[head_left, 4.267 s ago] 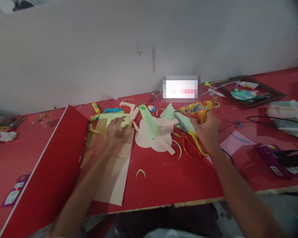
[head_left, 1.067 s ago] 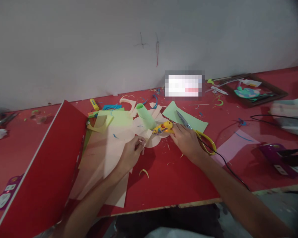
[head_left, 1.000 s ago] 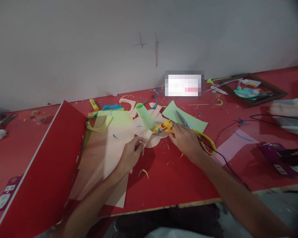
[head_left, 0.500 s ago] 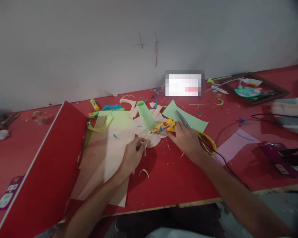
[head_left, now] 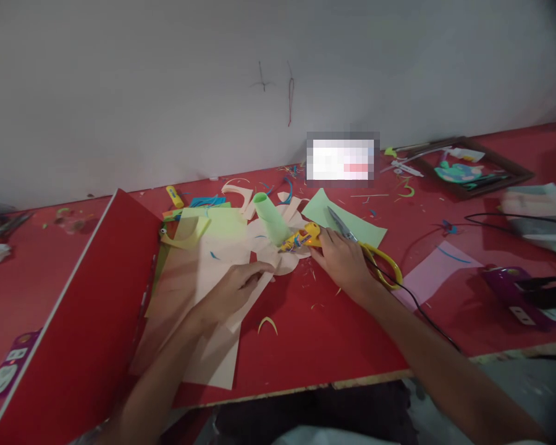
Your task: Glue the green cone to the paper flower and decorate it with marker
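Note:
My right hand [head_left: 345, 256] is wrapped round a yellow hot glue gun [head_left: 311, 235], its nozzle pointing left at the foot of a pale green paper cone [head_left: 271, 219]. The cone stands tilted on a cream paper flower [head_left: 285, 264] with rounded petals. My left hand [head_left: 231, 287] has its fingers stretched out, the tips at the flower's near left edge; whether they press on the petal I cannot tell. Under that hand lie large peach paper sheets [head_left: 213, 364]. Scissors [head_left: 383, 252] with yellow handles rest beside my right hand, partly hidden by it.
A red board [head_left: 88, 309] stands slanted at the left. Pale green paper [head_left: 343, 216], pink paper [head_left: 438, 272], a purple box-like object [head_left: 514, 293] and a brown frame [head_left: 514, 172] lie on the red table [head_left: 315, 346]. A black cord [head_left: 426, 309] trails right; paper scraps are scattered about.
My left hand has shifted slightly left and down, and its curled fingers have straightened. The glue gun stays in my right hand at the cone's foot, almost unmoved.

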`<action>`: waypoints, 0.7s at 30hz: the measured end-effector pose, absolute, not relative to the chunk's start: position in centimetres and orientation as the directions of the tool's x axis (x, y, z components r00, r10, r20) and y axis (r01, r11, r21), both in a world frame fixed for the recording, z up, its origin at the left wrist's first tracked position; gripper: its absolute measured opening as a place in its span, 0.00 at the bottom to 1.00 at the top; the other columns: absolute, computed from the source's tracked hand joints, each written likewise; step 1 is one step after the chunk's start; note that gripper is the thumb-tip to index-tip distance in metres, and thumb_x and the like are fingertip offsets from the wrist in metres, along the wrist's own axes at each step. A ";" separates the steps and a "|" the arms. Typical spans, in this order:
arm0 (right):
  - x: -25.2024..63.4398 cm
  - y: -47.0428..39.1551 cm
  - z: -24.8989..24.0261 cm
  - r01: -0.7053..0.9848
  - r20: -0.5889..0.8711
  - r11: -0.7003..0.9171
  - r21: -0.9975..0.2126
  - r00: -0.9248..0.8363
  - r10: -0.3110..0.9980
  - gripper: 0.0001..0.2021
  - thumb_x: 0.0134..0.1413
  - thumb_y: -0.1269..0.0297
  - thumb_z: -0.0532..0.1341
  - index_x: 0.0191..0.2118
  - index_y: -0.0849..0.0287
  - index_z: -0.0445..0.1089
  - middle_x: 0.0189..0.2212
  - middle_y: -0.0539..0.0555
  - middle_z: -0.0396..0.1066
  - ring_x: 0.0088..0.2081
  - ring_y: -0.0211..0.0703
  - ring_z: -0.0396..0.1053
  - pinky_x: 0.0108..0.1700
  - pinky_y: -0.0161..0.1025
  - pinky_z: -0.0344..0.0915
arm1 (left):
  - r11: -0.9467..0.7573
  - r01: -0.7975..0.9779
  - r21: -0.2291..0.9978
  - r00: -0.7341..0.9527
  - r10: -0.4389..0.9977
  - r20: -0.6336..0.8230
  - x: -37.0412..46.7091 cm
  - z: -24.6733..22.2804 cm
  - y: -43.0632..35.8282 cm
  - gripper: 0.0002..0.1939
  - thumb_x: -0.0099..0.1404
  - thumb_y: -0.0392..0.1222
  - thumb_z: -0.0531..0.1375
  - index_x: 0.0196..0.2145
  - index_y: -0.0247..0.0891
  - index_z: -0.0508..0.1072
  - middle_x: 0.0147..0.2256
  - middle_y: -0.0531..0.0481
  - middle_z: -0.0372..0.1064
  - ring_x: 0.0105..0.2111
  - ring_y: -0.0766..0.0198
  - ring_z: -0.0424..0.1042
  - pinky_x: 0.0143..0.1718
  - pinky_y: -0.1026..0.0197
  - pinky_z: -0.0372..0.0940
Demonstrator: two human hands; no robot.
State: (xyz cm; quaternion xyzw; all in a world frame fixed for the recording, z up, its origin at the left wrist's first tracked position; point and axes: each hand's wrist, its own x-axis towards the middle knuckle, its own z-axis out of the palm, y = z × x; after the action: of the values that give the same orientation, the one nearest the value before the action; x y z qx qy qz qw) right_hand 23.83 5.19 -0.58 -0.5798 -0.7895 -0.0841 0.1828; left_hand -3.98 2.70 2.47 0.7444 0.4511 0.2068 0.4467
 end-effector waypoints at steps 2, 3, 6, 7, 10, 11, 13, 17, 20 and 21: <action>23.8 5.2 -0.7 0.946 0.392 0.314 -0.080 -0.259 0.883 0.06 0.65 0.66 0.61 0.46 0.61 0.67 0.40 0.62 0.78 0.41 0.53 0.76 0.37 0.41 0.61 | -0.309 0.530 0.789 0.581 0.810 -0.073 -4.7 2.7 3.1 0.20 0.72 0.36 0.52 0.54 0.45 0.78 0.49 0.47 0.80 0.47 0.61 0.78 0.50 0.61 0.69; 23.8 5.2 -0.7 0.947 0.396 0.313 -0.078 -0.258 0.881 0.07 0.65 0.66 0.61 0.46 0.62 0.67 0.40 0.62 0.78 0.41 0.53 0.77 0.37 0.41 0.61 | -0.355 0.527 0.772 0.619 0.783 -0.063 -5.0 2.9 3.2 0.20 0.73 0.35 0.52 0.54 0.45 0.78 0.49 0.47 0.79 0.47 0.61 0.77 0.51 0.61 0.69; 23.9 5.3 -0.8 0.947 0.399 0.313 -0.073 -0.260 0.879 0.08 0.64 0.66 0.61 0.46 0.62 0.67 0.40 0.61 0.78 0.40 0.53 0.77 0.37 0.41 0.62 | -0.451 0.475 0.755 0.689 0.725 0.000 -5.4 3.0 3.4 0.17 0.74 0.37 0.53 0.48 0.44 0.81 0.47 0.45 0.76 0.45 0.62 0.75 0.49 0.62 0.68; 23.9 5.3 -0.8 0.948 0.397 0.310 -0.073 -0.258 0.881 0.08 0.64 0.66 0.61 0.46 0.62 0.67 0.39 0.61 0.78 0.40 0.53 0.77 0.37 0.41 0.61 | -0.467 0.471 0.748 0.687 0.727 0.022 -5.4 3.1 3.4 0.15 0.74 0.37 0.54 0.45 0.43 0.82 0.47 0.44 0.74 0.45 0.62 0.74 0.47 0.63 0.69; 23.9 5.3 -0.8 0.950 0.388 0.302 -0.075 -0.251 0.887 0.06 0.65 0.66 0.60 0.45 0.61 0.67 0.39 0.61 0.77 0.40 0.52 0.76 0.37 0.41 0.61 | -0.468 0.477 0.744 0.624 0.776 0.088 -5.0 2.8 3.3 0.12 0.73 0.41 0.58 0.39 0.42 0.83 0.49 0.43 0.67 0.43 0.63 0.70 0.40 0.64 0.68; 23.8 5.3 -0.7 0.951 0.385 0.299 -0.075 -0.249 0.889 0.06 0.65 0.66 0.60 0.45 0.61 0.67 0.39 0.61 0.77 0.40 0.52 0.76 0.37 0.41 0.61 | -0.456 0.471 0.755 0.597 0.795 0.107 -4.8 2.6 3.3 0.11 0.73 0.42 0.59 0.38 0.40 0.82 0.48 0.42 0.66 0.42 0.63 0.69 0.38 0.65 0.67; 23.8 5.3 -0.7 0.953 0.382 0.296 -0.072 -0.248 0.891 0.05 0.65 0.66 0.60 0.44 0.60 0.67 0.39 0.61 0.77 0.40 0.52 0.76 0.37 0.41 0.61 | -0.429 0.444 0.787 0.549 0.824 0.139 -4.2 2.1 3.3 0.12 0.73 0.44 0.59 0.36 0.38 0.80 0.44 0.43 0.66 0.39 0.65 0.69 0.36 0.65 0.65; 23.8 5.3 -0.8 0.954 0.383 0.291 -0.073 -0.243 0.891 0.06 0.64 0.66 0.61 0.44 0.61 0.67 0.39 0.62 0.77 0.41 0.53 0.76 0.37 0.41 0.61 | -0.359 0.455 0.815 0.464 0.877 0.128 -3.0 1.2 3.1 0.08 0.71 0.40 0.59 0.36 0.36 0.77 0.33 0.50 0.69 0.31 0.68 0.66 0.34 0.66 0.61; 23.7 5.3 -1.0 0.952 0.389 0.298 -0.070 -0.249 0.887 0.07 0.64 0.65 0.61 0.45 0.61 0.67 0.39 0.61 0.77 0.41 0.53 0.76 0.37 0.41 0.60 | -0.258 0.514 0.818 0.384 0.922 0.049 -2.6 0.9 2.9 0.07 0.70 0.39 0.58 0.36 0.37 0.75 0.28 0.54 0.68 0.27 0.70 0.62 0.29 0.67 0.56; 23.7 5.3 -1.0 0.952 0.391 0.299 -0.067 -0.251 0.886 0.07 0.64 0.65 0.61 0.45 0.61 0.67 0.39 0.61 0.77 0.40 0.53 0.76 0.37 0.41 0.60 | -0.229 0.528 0.818 0.362 0.932 0.027 -2.6 0.9 2.9 0.07 0.70 0.39 0.58 0.35 0.37 0.74 0.27 0.55 0.67 0.26 0.70 0.61 0.28 0.67 0.55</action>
State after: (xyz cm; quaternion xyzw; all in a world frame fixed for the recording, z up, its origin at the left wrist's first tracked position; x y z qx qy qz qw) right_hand 23.74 5.32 -1.01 -0.5848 -0.7855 -0.0917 0.1805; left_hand -2.60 2.85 0.85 0.7356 0.4960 0.2706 0.3737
